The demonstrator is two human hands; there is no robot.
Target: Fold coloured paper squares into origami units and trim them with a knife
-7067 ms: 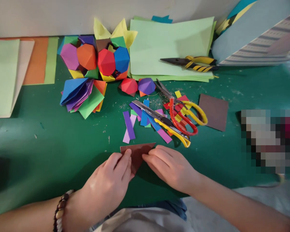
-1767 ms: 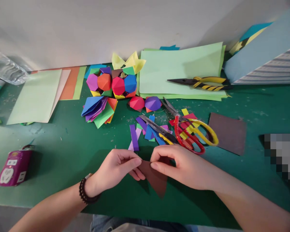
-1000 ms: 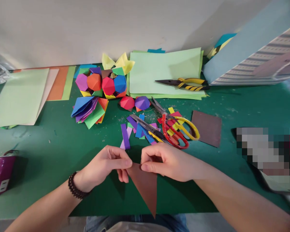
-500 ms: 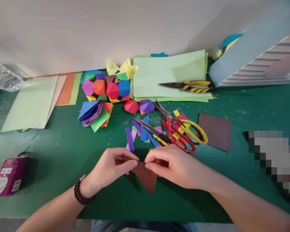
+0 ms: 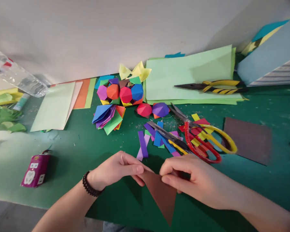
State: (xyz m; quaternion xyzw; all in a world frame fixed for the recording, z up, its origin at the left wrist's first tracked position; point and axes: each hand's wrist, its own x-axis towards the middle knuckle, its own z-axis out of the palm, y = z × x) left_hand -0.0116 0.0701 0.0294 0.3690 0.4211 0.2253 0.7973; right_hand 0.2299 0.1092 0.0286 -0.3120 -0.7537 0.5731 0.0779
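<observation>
A brown folded paper (image 5: 161, 193) hangs between my hands, one sharp corner pointing down toward the table's front edge. My left hand (image 5: 125, 169), with a dark beaded bracelet at the wrist, pinches its upper left corner between thumb and fingers. At the upper right edge my right hand (image 5: 183, 177) grips the same paper, thumb in front. Just beyond my hands lie purple and blue paper strips (image 5: 143, 145), a yellow-handled cutter (image 5: 169, 137) and red-and-yellow-handled scissors (image 5: 203, 138). A flat brown paper square (image 5: 248, 140) rests to the right.
Colourful folded paper balls (image 5: 119, 91) and a fan of folded papers (image 5: 108, 117) sit further back. Pliers (image 5: 207, 87) lie on pale green sheets (image 5: 183, 71). Left are a purple carton (image 5: 36, 170), paper sheets (image 5: 54, 106) and a clear bottle (image 5: 21, 77).
The view has swung left, so things appear further right. My hands have drawn slightly apart along the brown paper's top edge, and more of the paper shows.
</observation>
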